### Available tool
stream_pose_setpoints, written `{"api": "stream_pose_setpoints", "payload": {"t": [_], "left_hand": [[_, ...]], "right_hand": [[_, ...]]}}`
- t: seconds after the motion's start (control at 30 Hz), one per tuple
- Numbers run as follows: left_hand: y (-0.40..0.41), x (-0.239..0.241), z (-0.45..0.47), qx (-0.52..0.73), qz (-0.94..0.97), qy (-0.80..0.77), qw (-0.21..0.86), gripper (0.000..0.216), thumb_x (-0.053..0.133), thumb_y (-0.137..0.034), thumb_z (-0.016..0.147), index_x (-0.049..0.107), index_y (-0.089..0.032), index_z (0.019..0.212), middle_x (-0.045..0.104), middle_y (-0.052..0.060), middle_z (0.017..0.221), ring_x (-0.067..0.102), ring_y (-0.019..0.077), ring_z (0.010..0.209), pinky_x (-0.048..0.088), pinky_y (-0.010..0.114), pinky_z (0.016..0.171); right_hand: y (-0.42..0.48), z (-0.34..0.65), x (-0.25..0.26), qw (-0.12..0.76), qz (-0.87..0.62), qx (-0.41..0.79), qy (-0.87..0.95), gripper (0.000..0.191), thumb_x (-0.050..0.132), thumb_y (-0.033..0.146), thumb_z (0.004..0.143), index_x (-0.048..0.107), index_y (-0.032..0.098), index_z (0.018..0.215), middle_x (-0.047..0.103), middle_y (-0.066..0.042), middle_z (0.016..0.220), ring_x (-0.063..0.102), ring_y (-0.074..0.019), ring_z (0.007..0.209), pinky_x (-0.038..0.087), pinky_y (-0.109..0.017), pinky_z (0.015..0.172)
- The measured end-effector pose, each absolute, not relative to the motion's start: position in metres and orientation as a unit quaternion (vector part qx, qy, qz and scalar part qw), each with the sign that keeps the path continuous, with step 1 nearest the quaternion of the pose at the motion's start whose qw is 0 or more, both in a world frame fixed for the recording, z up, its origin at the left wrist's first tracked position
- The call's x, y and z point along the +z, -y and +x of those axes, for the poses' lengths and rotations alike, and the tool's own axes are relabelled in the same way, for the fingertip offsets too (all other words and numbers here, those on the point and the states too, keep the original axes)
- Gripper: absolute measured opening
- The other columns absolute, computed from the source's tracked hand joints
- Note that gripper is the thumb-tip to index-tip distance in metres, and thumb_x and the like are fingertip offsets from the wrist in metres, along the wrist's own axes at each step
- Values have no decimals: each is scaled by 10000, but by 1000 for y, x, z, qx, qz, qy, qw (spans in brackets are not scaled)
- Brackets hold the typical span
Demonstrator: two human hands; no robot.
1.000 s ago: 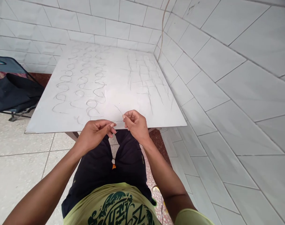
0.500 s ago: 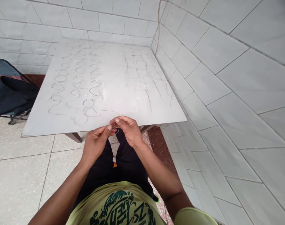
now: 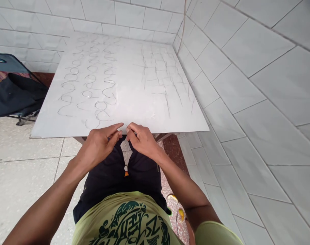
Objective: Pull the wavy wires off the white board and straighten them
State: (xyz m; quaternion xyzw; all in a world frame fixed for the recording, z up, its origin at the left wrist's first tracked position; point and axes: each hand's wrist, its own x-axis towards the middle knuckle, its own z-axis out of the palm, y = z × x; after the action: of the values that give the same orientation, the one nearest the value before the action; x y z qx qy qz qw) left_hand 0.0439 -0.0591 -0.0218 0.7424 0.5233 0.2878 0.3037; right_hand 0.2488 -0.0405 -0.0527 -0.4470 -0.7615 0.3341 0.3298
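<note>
At the near edge of the white table, my right hand (image 3: 142, 140) pinches a short length of thin wire (image 3: 127, 127) between thumb and forefinger; most of it is hidden by the fingers. Just left of it is my left hand (image 3: 101, 143), forefinger stretched out and thumb apart, with nothing visible between them. Curved, S-shaped wires (image 3: 109, 92) lie in rows on the left half of the tabletop. Thin, nearly straight wires (image 3: 167, 102) lie across one another on the right half.
The white tabletop (image 3: 134, 115) reaches back to a tiled wall (image 3: 129, 15), with another tiled wall (image 3: 236, 85) along its right side. A folding chair (image 3: 14, 64) with dark cloth (image 3: 15, 95) stands at the left. A cable (image 3: 184, 20) hangs in the corner.
My left thumb and forefinger have parted, while my right hand keeps its pinch on the wire. The curved wire end below the fingers no longer shows. The view has shifted slightly.
</note>
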Motion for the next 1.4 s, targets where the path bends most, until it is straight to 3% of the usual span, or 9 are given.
{"api": "stream_pose_setpoints", "payload": {"t": [0.17,0.33,0.63,0.73,0.9,1.03,1.17,1.23,1.4], "left_hand": [[54,-31,40,256,780,-501,275,467,501,-417,1040,673,-228,1431,808,46,920,756,217,812,586,339,804],[53,-30,37,237,808,-484,240,445,471,-351,1034,709,-208,1382,804,55,906,731,208,745,550,320,729],[58,-36,45,195,841,-468,188,495,374,-261,1023,676,-143,1397,773,91,845,704,219,719,538,335,710],[55,-36,41,214,822,-462,254,472,439,-305,1020,675,-180,1410,790,76,884,725,218,755,568,345,762],[53,-20,29,321,645,-512,467,573,566,-535,1010,638,-163,1440,820,97,1015,784,243,883,621,390,860],[52,-18,26,348,566,-527,531,581,611,-605,977,715,-147,1320,818,144,1086,792,271,942,631,439,905],[56,-32,27,323,567,-496,573,616,750,-579,880,709,-156,1327,815,131,1121,795,267,969,633,443,939],[59,-39,27,314,596,-502,542,567,744,-542,890,717,-181,1327,824,102,1087,796,264,972,633,445,949],[65,-44,25,266,756,-491,342,372,554,-418,1011,760,-263,1280,830,46,1067,794,251,964,614,404,961]], "right_hand": [[38,248,-64,319,-444,213,810,261,412,211,1032,422,247,773,519,17,673,489,-170,659,403,-313,720],[40,244,-75,323,-455,105,823,274,425,181,1022,411,242,756,459,15,662,451,-180,674,416,-341,815],[38,241,-81,339,-467,85,812,297,424,167,1011,400,247,726,426,16,643,404,-185,658,420,-351,820],[37,243,-76,336,-456,90,819,277,412,172,1018,435,245,751,444,10,659,426,-191,673,438,-358,844],[37,251,-64,350,-450,76,818,277,398,167,1031,482,246,779,448,16,663,370,-182,642,424,-428,1046],[37,252,-62,370,-467,70,800,280,421,169,1016,457,250,750,422,19,652,356,-180,640,445,-422,1023],[36,250,-63,382,-477,66,789,270,441,162,997,431,252,743,396,29,633,370,-178,638,453,-411,1003],[36,250,-62,376,-480,70,790,278,447,157,989,413,254,731,382,33,620,359,-176,626,458,-408,989],[36,248,-61,353,-487,76,795,287,454,152,983,414,253,718,385,33,614,332,-171,616,459,-422,998]]}}
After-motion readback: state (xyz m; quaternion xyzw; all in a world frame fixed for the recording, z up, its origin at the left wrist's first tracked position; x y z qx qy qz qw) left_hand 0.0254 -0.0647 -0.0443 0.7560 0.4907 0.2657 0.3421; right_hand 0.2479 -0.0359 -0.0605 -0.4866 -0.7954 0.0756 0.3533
